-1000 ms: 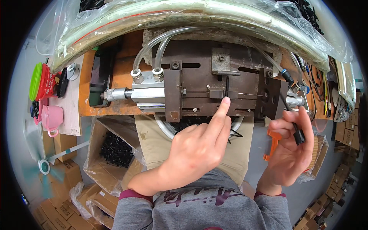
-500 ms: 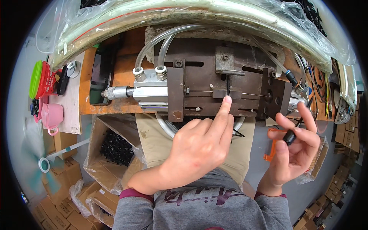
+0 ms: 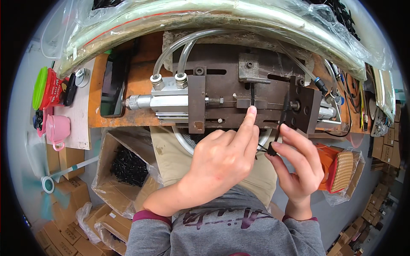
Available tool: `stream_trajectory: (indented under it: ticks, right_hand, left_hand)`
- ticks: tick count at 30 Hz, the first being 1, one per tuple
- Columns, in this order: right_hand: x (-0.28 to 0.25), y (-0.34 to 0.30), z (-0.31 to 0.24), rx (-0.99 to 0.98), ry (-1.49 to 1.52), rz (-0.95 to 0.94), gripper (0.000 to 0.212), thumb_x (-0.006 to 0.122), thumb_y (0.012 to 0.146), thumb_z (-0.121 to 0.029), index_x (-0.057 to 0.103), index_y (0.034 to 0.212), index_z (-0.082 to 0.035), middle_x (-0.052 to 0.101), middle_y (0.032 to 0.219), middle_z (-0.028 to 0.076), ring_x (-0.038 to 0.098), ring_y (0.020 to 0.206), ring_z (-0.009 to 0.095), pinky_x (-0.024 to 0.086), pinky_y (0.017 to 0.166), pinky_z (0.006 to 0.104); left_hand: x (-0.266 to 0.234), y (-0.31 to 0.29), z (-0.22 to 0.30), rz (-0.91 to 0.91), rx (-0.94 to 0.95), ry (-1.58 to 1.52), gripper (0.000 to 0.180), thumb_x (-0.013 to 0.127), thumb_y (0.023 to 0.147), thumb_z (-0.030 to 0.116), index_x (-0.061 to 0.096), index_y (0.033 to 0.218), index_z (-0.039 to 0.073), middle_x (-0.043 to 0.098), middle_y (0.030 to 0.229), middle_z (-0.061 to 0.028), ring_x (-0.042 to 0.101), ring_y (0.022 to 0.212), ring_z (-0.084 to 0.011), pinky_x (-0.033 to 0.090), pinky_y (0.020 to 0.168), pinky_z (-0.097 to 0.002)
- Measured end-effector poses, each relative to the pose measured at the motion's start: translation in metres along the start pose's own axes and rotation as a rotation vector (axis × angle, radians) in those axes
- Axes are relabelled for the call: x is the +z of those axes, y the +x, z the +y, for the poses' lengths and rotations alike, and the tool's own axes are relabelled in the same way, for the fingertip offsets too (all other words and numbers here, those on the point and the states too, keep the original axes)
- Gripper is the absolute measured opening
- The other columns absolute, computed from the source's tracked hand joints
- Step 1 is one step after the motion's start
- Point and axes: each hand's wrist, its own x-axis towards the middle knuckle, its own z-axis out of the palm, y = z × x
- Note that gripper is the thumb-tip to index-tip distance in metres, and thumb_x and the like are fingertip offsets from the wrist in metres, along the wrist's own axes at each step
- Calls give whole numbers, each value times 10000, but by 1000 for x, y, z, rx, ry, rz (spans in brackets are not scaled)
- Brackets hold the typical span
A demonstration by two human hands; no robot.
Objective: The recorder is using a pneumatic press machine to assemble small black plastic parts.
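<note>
Dark metal jig (image 3: 224, 88) ahead. Left hand (image 3: 224, 160) palm-down, index extended; any grasp hidden, cannot tell. Right hand (image 3: 301, 170) pinching lower end of long black piece (image 3: 283, 114), rest beyond fingertips. Thin black strip (image 3: 252, 94) in jig, near end at left index fingertip.

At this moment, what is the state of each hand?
Left hand: index finger extended to the thin black strip; whether the palm holds anything cannot be told.
Right hand: closed, pinching a slim black part.
</note>
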Motion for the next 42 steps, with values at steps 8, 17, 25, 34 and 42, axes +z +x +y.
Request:
stream_trajectory:
  ticks: [8, 17, 25, 34, 42]
  right_hand:
    - [13, 5, 6, -126, -139, -113, 234, 717, 672, 1, 681, 903, 23, 668, 1129, 190, 670, 716, 205, 514, 593, 278]
    - [23, 21, -3, -46, -246, -276, 231, 750, 669, -24, 656, 880, -13, 655, 1198, 135, 563, 502, 169, 464, 489, 273]
    - [1, 54, 0, -80, -91, -282, 251, 776, 725, -122, 649, 923, -35, 694, 1024, 145, 639, 585, 211, 523, 540, 301]
    - [-40, 239, 62, -142, -627, -70, 249, 733, 714, -66, 659, 940, 7, 676, 895, 106, 630, 815, 218, 497, 745, 334]
    - [-12, 279, 122, -178, -540, -421, 569, 676, 594, 64, 523, 1129, -52, 639, 907, 140, 612, 846, 293, 507, 763, 393]
  left_hand:
    - [-24, -21, -9, -215, 9, -426, 219, 732, 723, 98, 676, 925, 34, 674, 1113, -98, 655, 652, -201, 523, 577, -293]
    - [-9, -35, -14, -310, 22, -548, 219, 729, 735, 128, 667, 933, 58, 666, 999, -54, 667, 720, -210, 543, 599, -331]
    - [7, -39, -15, -339, 56, -539, 206, 704, 777, 147, 663, 960, 60, 668, 1031, -50, 672, 757, -225, 548, 617, -345]
    - [22, -56, -5, -345, 53, -457, 205, 688, 800, 143, 654, 987, 66, 633, 1192, -44, 684, 811, -205, 555, 656, -323]
    - [33, -76, -9, -411, 15, -488, 204, 677, 809, 152, 643, 990, 65, 625, 1207, -38, 679, 855, -219, 559, 692, -341]
